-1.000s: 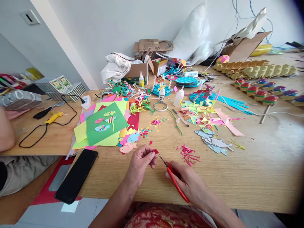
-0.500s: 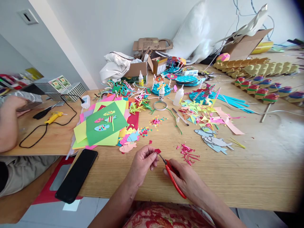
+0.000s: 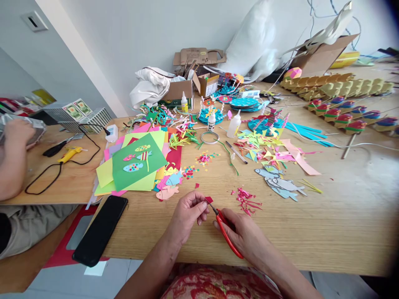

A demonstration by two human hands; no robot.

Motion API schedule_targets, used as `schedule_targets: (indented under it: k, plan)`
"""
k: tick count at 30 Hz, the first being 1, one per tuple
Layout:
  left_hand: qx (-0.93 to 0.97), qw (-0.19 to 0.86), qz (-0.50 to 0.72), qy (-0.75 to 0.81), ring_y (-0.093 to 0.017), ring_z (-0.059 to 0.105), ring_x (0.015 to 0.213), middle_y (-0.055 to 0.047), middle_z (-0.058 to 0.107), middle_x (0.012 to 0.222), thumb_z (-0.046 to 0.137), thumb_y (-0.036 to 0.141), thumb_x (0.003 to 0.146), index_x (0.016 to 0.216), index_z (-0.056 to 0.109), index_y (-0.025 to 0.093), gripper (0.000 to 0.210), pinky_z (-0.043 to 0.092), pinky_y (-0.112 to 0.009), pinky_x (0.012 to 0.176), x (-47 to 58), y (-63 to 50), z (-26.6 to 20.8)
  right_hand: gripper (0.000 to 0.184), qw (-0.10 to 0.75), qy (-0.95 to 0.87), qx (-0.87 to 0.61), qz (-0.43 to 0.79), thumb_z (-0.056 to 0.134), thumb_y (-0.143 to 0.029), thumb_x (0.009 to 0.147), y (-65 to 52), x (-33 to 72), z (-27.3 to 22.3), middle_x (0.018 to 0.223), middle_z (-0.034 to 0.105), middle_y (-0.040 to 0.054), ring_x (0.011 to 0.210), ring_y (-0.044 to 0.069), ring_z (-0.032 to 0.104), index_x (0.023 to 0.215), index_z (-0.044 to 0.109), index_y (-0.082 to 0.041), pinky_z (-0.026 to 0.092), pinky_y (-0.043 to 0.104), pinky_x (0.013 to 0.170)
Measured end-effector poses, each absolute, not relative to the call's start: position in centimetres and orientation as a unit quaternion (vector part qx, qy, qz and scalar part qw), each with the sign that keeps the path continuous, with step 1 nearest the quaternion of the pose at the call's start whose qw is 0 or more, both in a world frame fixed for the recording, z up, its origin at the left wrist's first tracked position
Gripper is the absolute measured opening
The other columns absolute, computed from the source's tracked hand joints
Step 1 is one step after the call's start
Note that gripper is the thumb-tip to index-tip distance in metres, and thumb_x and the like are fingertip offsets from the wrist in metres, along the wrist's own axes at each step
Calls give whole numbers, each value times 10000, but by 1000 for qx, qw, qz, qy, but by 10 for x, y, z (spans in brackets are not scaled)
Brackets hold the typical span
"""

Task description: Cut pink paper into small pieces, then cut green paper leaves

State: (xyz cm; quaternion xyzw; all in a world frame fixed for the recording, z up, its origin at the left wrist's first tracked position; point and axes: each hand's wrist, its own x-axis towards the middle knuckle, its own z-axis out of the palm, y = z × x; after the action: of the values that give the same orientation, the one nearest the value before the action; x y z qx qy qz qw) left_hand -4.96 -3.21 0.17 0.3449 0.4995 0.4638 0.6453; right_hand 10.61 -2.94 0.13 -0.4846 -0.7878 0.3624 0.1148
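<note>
Holding red-handled scissors (image 3: 225, 233) in the curled right hand (image 3: 238, 229), near the front edge of the surface (image 3: 311, 232). Pinching a small red paper piece (image 3: 209, 199) in the left hand (image 3: 189, 209), at the scissors' tips. Likely handles as light, thin, easily creased; best gripped by one corner. Looks flat, straight-edged. Followed farther back by red-pink scraps (image 3: 246, 200) and, toward the left edge, a green sheet (image 3: 156, 154).

This is looking like a craft workroom: paper (image 3: 156, 157), fish cutouts (image 3: 282, 186) and glue (image 3: 233, 126) are crowding one table (image 3: 296, 236), while a glue gun (image 3: 69, 154) is lying on another table (image 3: 75, 180).
</note>
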Motion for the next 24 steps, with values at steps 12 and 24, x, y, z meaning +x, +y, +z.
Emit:
schedule_targets:
  k: [12, 24]
  plan:
    - [350, 643, 452, 509, -35, 436, 416, 39, 520, 560, 560, 287, 718, 724, 500, 143, 157, 268, -134, 358, -54, -32, -7, 307, 100, -779, -495, 372, 316, -358, 834, -28, 108, 0, 553, 543, 12, 495, 126, 466, 613, 455, -196, 306, 229, 469]
    - [456, 586, 421, 521, -70, 504, 497, 28, 528, 615, 467, 222, 759, 799, 456, 168, 68, 343, -158, 424, -51, -34, -1, 135, 296, -655, -476, 507, 570, -288, 708, -17, 109, -1, 684, 552, -4, 637, 131, 512, 722, 474, -195, 396, 227, 553]
